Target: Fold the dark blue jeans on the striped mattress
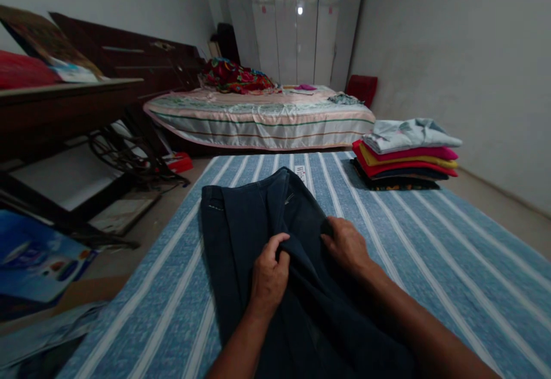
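Observation:
Dark navy trousers (241, 224) lie on a blue-and-white striped bed cover (172, 287), waist end away from me, legs running toward me out of the bottom of the view. My left hand (270, 270) pinches a raised fold of the cloth near the middle. At the right edge of the garment, my right hand (346, 244) grips the fabric between thumb and fingers. A ridge of loose cloth stands up between the two hands. Part of the right fingertips is hidden by the dark cloth.
A stack of folded clothes (404, 158) sits at the far right of the striped surface. Beyond it stands a bed (258, 118) with a floral quilt (236, 76). On the left are a sewing table (77, 86) and a blue box (38, 255).

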`<state>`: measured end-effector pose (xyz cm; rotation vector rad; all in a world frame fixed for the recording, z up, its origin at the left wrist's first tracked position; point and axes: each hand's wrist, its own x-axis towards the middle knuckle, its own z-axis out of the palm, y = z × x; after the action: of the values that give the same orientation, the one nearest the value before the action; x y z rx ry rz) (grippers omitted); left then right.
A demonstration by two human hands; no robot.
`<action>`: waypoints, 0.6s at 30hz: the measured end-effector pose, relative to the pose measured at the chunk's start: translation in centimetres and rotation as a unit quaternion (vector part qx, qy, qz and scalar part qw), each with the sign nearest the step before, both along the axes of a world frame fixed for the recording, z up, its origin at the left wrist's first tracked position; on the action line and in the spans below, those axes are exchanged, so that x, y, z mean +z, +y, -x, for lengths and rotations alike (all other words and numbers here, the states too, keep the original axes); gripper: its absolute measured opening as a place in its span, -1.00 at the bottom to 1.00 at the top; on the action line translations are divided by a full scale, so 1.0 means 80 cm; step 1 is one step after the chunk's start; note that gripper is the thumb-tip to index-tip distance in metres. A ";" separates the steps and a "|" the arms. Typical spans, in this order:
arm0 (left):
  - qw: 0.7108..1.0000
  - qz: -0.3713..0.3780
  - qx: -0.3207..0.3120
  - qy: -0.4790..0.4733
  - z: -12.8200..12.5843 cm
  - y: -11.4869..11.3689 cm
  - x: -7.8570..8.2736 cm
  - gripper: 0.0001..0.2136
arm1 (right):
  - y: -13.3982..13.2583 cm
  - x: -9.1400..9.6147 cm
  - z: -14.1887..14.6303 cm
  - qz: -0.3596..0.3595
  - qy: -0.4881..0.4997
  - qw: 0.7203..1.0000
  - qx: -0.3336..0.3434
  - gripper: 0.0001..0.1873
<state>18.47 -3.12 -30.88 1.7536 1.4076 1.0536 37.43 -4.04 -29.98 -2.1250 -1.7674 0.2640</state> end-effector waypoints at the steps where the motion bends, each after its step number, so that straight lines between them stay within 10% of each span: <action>1: 1.000 -0.002 -0.005 0.011 -0.001 0.000 0.000 -0.71 | 0.003 0.000 -0.004 0.011 0.032 0.999 -0.017 -0.52; 7: 1.000 -0.015 -0.009 0.012 -0.001 0.000 -0.001 -0.71 | 0.022 0.007 -0.009 0.089 0.113 0.988 -0.059 -0.62; 18: 1.000 -0.005 -0.006 0.005 0.000 0.003 -0.004 -0.69 | 0.013 0.035 0.015 0.111 -0.075 0.990 -0.040 -0.75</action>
<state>18.48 -2.89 -31.23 1.7746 1.3990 1.0474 36.22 -3.00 -27.17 -2.4238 -1.8013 0.2984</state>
